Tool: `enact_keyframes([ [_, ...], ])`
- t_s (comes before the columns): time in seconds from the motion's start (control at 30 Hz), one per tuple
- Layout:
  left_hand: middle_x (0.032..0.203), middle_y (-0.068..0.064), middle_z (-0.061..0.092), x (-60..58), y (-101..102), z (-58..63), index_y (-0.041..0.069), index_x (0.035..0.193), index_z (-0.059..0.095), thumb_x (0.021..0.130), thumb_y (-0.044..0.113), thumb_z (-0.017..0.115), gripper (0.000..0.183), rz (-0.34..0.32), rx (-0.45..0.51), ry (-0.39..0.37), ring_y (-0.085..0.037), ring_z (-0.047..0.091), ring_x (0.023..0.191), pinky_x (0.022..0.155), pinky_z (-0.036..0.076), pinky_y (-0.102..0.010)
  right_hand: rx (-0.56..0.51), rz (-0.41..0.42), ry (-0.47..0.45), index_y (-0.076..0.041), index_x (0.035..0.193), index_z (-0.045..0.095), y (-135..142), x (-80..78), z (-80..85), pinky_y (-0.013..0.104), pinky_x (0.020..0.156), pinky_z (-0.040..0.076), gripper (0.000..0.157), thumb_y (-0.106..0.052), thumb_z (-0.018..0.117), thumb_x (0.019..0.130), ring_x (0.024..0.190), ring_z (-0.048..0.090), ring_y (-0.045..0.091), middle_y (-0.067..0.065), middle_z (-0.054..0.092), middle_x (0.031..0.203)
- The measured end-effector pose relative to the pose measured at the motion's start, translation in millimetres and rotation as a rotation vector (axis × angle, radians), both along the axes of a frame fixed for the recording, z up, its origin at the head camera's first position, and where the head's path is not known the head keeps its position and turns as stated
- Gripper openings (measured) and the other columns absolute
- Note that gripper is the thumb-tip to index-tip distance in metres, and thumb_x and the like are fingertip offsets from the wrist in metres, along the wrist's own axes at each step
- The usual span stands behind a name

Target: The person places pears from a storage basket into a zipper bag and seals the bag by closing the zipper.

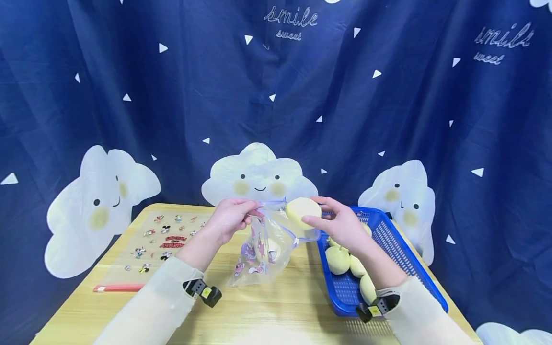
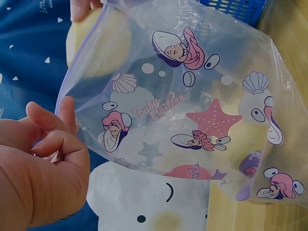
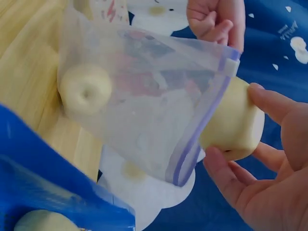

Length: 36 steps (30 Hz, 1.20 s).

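My left hand [image 1: 228,220] pinches the rim of a clear zip bag [image 1: 258,258] with a purple zip edge and pink sea-cartoon prints. The bag hangs with its mouth open toward the right. Between the thumb and fingers of my right hand [image 1: 347,225] is a pale yellow pear [image 1: 304,214], right at the bag's mouth. The right wrist view shows this held pear [image 3: 233,120] partly behind the purple zip edge, and another pear [image 3: 86,89] low inside the bag. In the left wrist view, the held pear [image 2: 98,45] shows partly through the plastic.
On the right of the wooden table [image 1: 258,316] stands a blue plastic basket [image 1: 414,268] with several pears [image 1: 338,260] in it. A second clear bag [image 1: 148,235] with cartoon prints and a red zip strip [image 1: 118,288] lies flat on the left. Behind hangs a blue curtain [image 1: 241,110].
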<state>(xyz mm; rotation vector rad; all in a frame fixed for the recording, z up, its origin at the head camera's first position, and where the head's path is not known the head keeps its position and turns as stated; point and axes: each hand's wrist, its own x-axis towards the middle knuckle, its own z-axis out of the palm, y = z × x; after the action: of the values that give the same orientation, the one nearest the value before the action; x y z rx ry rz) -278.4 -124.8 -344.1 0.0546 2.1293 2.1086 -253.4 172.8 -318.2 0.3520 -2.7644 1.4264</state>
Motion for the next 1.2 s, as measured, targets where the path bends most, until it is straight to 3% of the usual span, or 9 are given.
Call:
enact_keyframes([
  [0.27,0.089,-0.001,0.081,0.2,3.8,2.9,-0.005,0.132,0.074,0.109,0.017,0.065,0.033,-0.009,0.015,0.001,-0.001,0.051,0.058,0.051,0.037,-0.012,0.145,0.090,0.008,-0.019,0.148,0.069,-28.9,-7.7,-3.2,0.033,0.072,0.062,0.061,-0.033,0.090,0.092,0.104,0.073,0.028,0.011,0.073,0.129],
  [0.53,0.083,0.000,0.077,0.5,9.5,7.2,-0.009,0.128,0.074,0.108,0.015,0.065,0.032,-0.014,0.049,0.033,0.000,0.050,0.058,0.052,0.038,-0.012,0.131,0.117,0.034,-0.012,0.139,0.075,-26.0,-6.2,0.7,0.045,0.097,0.065,0.039,-0.025,0.078,0.102,0.122,0.074,0.030,0.012,0.074,0.140],
  [0.67,0.088,-0.002,0.078,0.5,8.3,5.3,-0.009,0.132,0.072,0.109,0.014,0.062,0.033,-0.024,0.051,0.039,0.000,0.050,0.059,0.053,0.040,-0.013,0.138,0.086,0.063,-0.015,0.137,0.075,-6.0,-5.3,2.7,0.046,0.098,0.063,0.034,-0.028,0.075,0.105,0.119,0.073,0.028,0.009,0.076,0.135],
  [0.83,0.089,-0.002,0.079,-0.2,3.7,1.7,-0.008,0.133,0.072,0.110,0.014,0.062,0.033,-0.022,0.047,0.029,0.001,0.050,0.057,0.052,0.039,-0.012,0.163,0.015,0.040,-0.013,0.138,0.073,31.6,-8.9,-2.8,0.037,0.090,0.061,0.037,-0.031,0.074,0.105,0.114,0.071,0.026,0.010,0.078,0.131],
  [1.03,0.087,-0.001,0.079,1.2,1.3,0.2,-0.006,0.131,0.073,0.110,0.016,0.063,0.032,-0.026,0.026,0.017,0.000,0.050,0.057,0.051,0.037,-0.011,0.200,-0.051,0.014,-0.006,0.142,0.070,78.2,-5.2,-16.5,0.035,0.085,0.060,0.044,-0.032,0.073,0.106,0.109,0.071,0.026,0.017,0.075,0.136],
  [1.2,0.088,0.000,0.079,2.8,0.5,0.0,-0.005,0.133,0.073,0.111,0.017,0.063,0.033,-0.023,0.023,0.007,0.000,0.050,0.057,0.051,0.038,-0.011,0.264,-0.081,0.028,-0.003,0.141,0.070,111.6,5.9,-32.1,0.038,0.089,0.062,0.045,-0.033,0.073,0.107,0.115,0.072,0.032,0.022,0.072,0.139],
])
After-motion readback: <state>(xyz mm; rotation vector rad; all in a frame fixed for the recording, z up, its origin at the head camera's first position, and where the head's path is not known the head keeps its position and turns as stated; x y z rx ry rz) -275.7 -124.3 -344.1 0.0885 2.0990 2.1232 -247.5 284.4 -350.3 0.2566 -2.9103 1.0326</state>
